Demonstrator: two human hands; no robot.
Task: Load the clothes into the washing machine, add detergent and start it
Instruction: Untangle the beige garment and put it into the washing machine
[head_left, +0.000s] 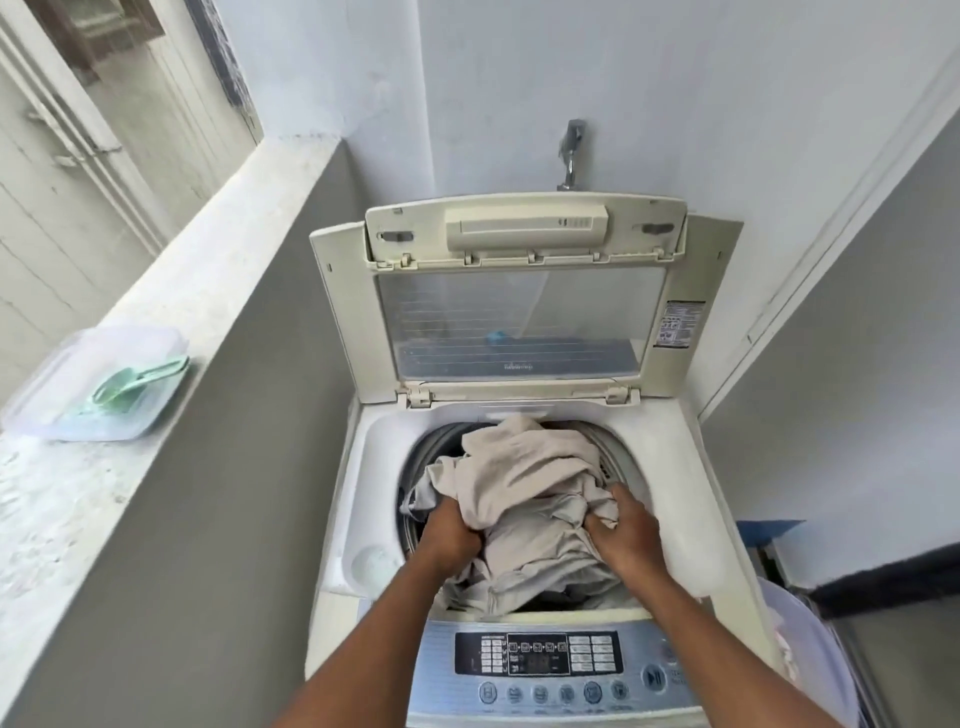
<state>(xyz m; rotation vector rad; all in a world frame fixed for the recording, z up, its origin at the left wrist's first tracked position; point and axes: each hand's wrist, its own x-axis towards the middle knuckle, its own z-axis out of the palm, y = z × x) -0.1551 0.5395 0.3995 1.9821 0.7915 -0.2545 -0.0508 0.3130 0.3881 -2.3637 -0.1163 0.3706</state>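
At the open cream top-loading washing machine (524, 597), our left hand (451, 530) and right hand (626, 530) each grip the crumpled beige cotton clothes (530, 488) heaped above its drum (push evenly downward, we judge).

Single head view, close above, facing down into washing machine (519, 519), wide-angle
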